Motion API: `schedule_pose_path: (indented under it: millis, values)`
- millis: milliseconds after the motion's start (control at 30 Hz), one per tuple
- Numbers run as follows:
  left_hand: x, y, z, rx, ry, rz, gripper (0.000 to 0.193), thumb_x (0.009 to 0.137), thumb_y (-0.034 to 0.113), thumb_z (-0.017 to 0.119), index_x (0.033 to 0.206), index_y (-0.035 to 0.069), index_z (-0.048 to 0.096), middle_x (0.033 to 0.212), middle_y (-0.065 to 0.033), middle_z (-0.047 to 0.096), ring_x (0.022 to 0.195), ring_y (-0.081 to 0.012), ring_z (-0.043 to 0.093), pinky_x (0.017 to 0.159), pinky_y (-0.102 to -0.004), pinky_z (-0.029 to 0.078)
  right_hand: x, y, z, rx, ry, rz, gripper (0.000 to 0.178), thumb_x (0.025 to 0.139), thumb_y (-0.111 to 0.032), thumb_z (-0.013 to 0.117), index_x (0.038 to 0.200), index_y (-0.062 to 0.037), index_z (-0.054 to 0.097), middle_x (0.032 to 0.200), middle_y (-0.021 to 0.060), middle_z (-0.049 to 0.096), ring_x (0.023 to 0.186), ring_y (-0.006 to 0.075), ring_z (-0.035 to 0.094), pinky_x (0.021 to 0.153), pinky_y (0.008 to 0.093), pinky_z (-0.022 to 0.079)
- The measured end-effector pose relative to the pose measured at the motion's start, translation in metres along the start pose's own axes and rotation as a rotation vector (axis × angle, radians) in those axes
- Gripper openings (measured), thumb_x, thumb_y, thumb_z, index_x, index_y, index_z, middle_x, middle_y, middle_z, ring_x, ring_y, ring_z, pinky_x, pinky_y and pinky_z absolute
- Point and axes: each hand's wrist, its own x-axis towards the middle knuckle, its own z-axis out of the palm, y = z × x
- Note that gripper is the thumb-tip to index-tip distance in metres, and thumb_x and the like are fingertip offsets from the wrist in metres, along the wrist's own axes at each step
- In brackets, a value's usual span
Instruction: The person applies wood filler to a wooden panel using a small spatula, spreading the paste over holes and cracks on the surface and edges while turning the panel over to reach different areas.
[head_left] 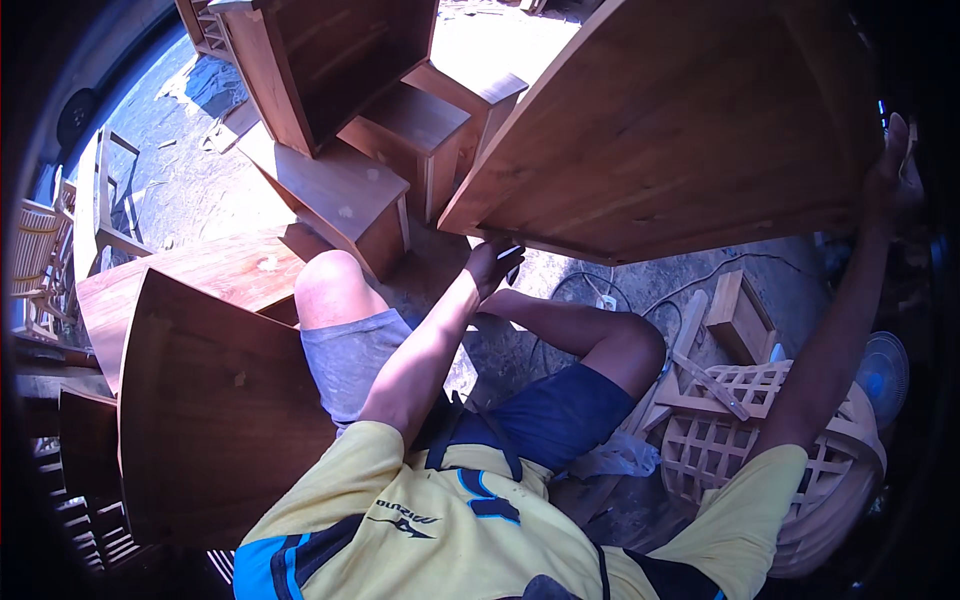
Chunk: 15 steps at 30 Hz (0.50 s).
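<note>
A large brown wooden panel (670,130) with a raised rim along its lower edge is tilted up in front of me. My right hand (893,178) grips its right edge, thumb pointing up and the fingers partly hidden in shadow. My left hand (494,266) is closed just under the panel's lower left corner. A thin pale glint shows at its fingers, but what they hold, if anything, is too dark to make out.
Several box-shaped wooden pieces (335,185) stand ahead, with an open wooden box (330,60) on top. Curved wooden panels (215,400) lie left. On the right are a lattice woodwork piece (720,450), a small wooden box (738,318), a fan (884,378) and floor cables (690,285).
</note>
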Motion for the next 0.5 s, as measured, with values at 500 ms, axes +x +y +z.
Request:
schedule_pose_path:
  millis: [500]
  values:
    - [-0.055, -0.007, 0.025, 1.045, 0.517, 0.681, 0.036, 0.101, 0.032, 0.065, 0.105, -0.003, 0.071, 0.079, -0.0087, 0.070, 0.068, -0.0170, 0.064, 0.066, -0.0296, 0.052, -0.150, -0.024, 0.102, 0.063, -0.237, -0.525, 0.045, 0.087, -0.034, 0.080, 0.064, -0.0094, 0.051, 0.058, 0.0076, 0.047, 0.051, 0.0249, 0.053, 0.048, 0.0370, 0.037]
